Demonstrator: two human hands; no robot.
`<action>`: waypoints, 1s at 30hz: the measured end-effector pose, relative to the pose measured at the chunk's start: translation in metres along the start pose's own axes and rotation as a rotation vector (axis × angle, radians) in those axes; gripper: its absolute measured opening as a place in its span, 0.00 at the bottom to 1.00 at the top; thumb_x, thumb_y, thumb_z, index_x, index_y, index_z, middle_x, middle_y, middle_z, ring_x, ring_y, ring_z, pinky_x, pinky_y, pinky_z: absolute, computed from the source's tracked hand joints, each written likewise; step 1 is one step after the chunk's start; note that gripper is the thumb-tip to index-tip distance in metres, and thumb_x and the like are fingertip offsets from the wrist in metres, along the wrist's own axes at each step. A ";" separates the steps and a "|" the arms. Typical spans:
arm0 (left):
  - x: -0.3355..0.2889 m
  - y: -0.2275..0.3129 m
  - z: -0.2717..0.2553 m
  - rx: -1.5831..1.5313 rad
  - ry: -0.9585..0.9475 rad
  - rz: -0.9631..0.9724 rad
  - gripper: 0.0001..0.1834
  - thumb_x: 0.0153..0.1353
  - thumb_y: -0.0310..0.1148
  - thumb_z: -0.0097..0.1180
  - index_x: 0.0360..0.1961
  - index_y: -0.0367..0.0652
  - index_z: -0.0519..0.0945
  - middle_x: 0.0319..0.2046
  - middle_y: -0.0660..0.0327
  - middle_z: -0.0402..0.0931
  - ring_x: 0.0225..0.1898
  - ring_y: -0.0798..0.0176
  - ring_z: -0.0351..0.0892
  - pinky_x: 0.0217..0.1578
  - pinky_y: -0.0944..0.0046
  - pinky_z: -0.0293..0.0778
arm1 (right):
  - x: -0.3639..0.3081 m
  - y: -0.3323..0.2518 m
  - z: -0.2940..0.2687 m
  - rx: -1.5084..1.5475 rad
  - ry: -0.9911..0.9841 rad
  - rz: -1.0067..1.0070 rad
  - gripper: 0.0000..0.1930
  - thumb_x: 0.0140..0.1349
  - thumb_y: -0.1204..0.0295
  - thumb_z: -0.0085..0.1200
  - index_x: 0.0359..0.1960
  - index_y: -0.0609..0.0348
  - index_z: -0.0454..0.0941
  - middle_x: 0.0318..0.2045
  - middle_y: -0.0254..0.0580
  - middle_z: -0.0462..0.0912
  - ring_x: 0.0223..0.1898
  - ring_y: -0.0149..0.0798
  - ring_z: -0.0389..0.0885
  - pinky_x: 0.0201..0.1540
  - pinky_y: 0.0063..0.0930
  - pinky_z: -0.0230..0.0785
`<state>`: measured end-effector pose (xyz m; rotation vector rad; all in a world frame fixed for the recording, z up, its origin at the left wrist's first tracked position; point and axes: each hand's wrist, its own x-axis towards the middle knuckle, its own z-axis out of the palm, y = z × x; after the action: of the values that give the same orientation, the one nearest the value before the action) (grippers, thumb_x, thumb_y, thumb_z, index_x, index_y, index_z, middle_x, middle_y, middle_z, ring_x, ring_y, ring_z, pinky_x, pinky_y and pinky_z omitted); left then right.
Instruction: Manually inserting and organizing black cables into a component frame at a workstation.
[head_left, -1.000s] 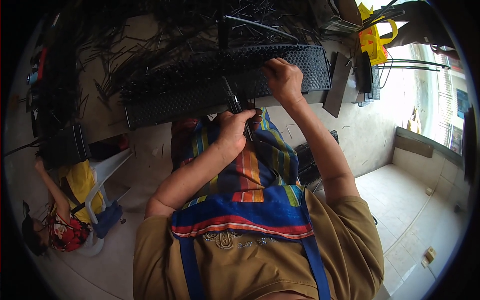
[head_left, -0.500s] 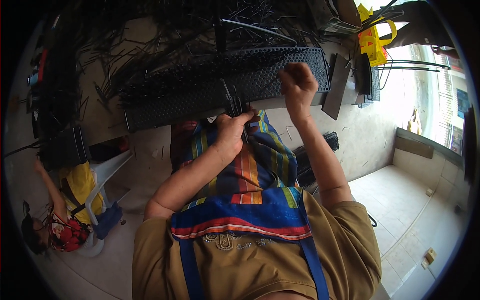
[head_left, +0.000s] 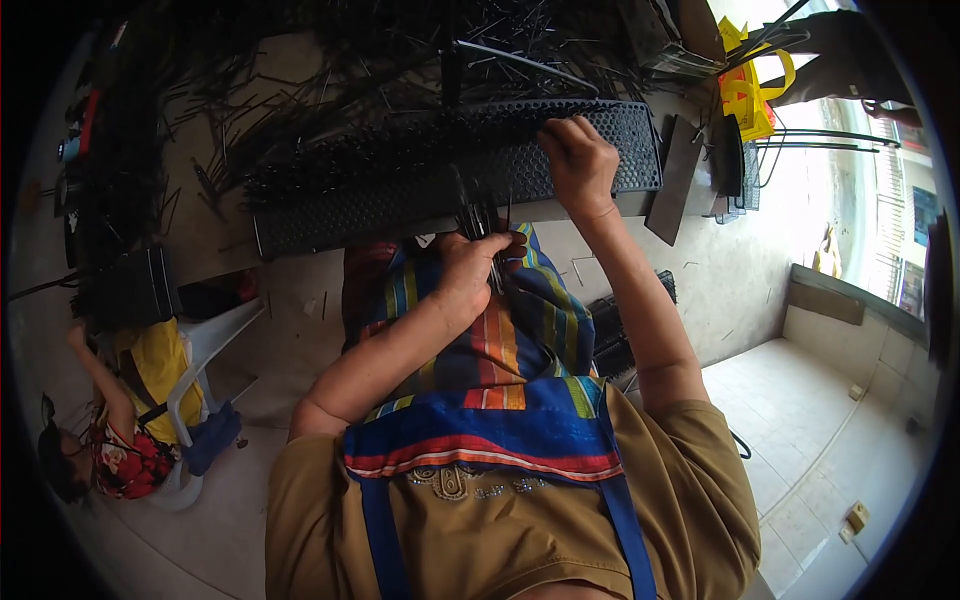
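Observation:
A long, black perforated panel lies along the near edge of the table, with dark pin-like strands standing in rows over much of its far half. My left hand is closed around a bundle of thin black strands just below the panel's near edge, over my lap. Above the right part of the panel, my right hand is pinched at the holes beside the rows of strands. Whatever its fingertips hold is too small and dark to make out.
Many loose black strands are strewn over the table. A flat dark plate leans at the table's right end, near a yellow bag. Another person sits at the left. Dark bristly pieces lie on the floor.
My right hand has moved slightly left and down toward the panel's rows of strands. My left hand keeps its grip on the bundle, nearly in the same place.

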<state>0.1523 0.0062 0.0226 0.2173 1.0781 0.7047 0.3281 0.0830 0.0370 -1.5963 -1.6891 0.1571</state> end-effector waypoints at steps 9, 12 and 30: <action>-0.003 0.008 -0.006 -0.066 -0.034 0.019 0.06 0.58 0.21 0.56 0.37 0.33 0.80 0.31 0.53 0.83 0.31 0.60 0.83 0.29 0.63 0.79 | -0.021 -0.028 -0.011 -0.138 -0.161 -0.024 0.08 0.56 0.75 0.60 0.38 0.58 0.81 0.28 0.40 0.79 0.28 0.40 0.81 0.30 0.28 0.72; -0.009 0.009 -0.006 -0.091 -0.086 0.046 0.06 0.57 0.20 0.57 0.37 0.33 0.80 0.31 0.53 0.83 0.31 0.60 0.84 0.30 0.63 0.80 | -0.045 -0.029 0.003 0.345 -0.293 0.264 0.08 0.56 0.79 0.58 0.38 0.62 0.80 0.27 0.36 0.80 0.29 0.33 0.81 0.30 0.25 0.71; -0.021 0.014 -0.054 0.007 0.070 0.126 0.07 0.57 0.21 0.55 0.38 0.38 0.80 0.32 0.56 0.83 0.29 0.63 0.83 0.25 0.64 0.78 | 0.002 -0.081 0.049 0.330 0.033 0.024 0.06 0.54 0.80 0.59 0.33 0.60 0.76 0.26 0.46 0.79 0.24 0.45 0.80 0.27 0.29 0.71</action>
<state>0.0936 -0.0048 0.0186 0.2695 1.1410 0.8266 0.2347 0.0883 0.0518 -1.3646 -1.5276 0.3983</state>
